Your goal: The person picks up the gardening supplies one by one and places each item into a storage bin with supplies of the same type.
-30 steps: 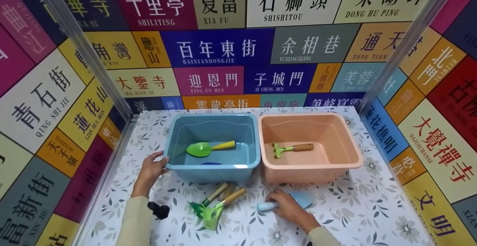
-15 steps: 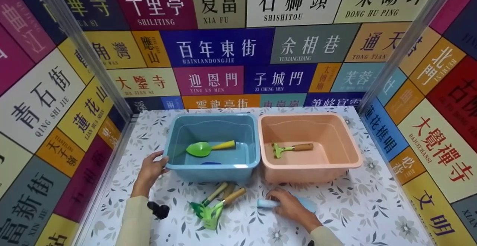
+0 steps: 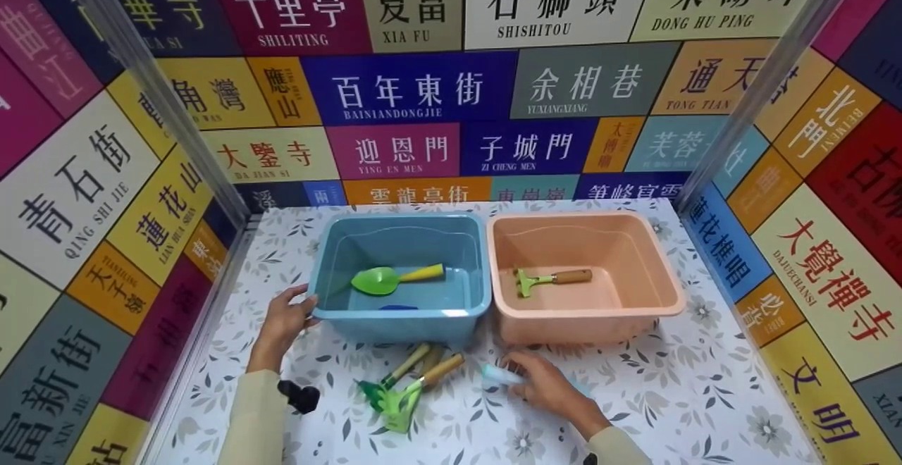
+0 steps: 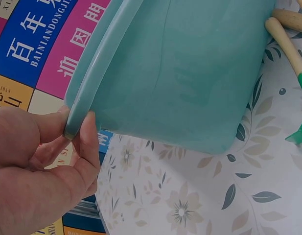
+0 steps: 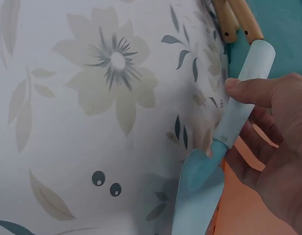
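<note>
My left hand (image 3: 283, 320) pinches the rim of the blue tub (image 4: 190, 73) at its near left corner, thumb on one side and fingers on the other. In front of the peach tub (image 3: 578, 327), my right hand (image 3: 550, 384) grips a light blue hand trowel (image 5: 241, 98) by its handle. The trowel's blade shows below the fingers in the right wrist view; the hand mostly covers it in the head view. A green trowel with a yellow handle (image 3: 380, 280) lies inside the blue tub, beside a partly hidden dark blue piece (image 3: 398, 307).
A small green rake with a wooden handle (image 3: 550, 278) lies in the peach tub. Several green garden tools with wooden handles (image 3: 405, 398) are heaped before the blue tub. Sign-covered walls (image 3: 416, 91) enclose the floral-covered table (image 3: 338, 444) at the back and sides.
The right hand has tilted the light blue trowel, its handle end shifting slightly up and left while its blade has gone mostly behind the hand. The left hand stays at the tub's rim.
</note>
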`<state>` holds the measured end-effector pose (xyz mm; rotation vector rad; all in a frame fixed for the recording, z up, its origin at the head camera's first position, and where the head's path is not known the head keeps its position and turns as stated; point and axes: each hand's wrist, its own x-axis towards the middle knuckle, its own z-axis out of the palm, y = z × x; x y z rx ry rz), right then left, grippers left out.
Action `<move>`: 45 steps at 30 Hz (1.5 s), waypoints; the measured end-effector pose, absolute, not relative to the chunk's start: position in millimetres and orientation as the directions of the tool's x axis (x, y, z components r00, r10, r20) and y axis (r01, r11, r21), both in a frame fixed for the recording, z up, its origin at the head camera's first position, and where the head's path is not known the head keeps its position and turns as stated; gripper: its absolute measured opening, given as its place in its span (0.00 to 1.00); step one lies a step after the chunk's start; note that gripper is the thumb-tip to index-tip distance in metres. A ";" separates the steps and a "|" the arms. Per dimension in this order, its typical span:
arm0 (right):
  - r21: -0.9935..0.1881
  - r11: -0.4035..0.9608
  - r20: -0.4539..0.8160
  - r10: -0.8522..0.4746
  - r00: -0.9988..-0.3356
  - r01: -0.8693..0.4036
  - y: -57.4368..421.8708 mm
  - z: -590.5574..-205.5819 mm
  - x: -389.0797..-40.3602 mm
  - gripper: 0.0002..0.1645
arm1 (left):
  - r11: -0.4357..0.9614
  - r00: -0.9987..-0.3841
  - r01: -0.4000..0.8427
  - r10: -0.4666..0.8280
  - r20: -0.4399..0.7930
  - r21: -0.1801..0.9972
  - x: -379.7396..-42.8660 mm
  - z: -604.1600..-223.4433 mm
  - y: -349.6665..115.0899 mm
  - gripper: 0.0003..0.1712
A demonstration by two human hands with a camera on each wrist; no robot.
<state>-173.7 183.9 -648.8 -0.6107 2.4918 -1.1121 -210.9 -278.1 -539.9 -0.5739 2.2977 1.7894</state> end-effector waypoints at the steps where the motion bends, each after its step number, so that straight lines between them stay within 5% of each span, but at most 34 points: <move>1: -0.772 0.587 -0.122 -0.512 -0.850 -0.243 183.3 -647.1 -173.5 0.20 | 0.204 -0.912 -0.399 -0.192 -0.363 0.894 -210.8 -539.8 -278.0 0.31; 29: -0.928 0.353 -0.060 -0.461 -0.885 -0.121 156.8 -603.6 -163.9 0.21 | 0.204 -0.908 -0.403 -0.208 -0.363 0.892 -210.9 -541.3 -280.3 0.31; 45: -0.959 0.237 0.037 -0.432 -0.901 -0.154 141.7 -565.6 -163.3 0.26 | 0.201 -0.909 -0.402 -0.206 -0.363 0.893 -210.7 -540.0 -277.6 0.31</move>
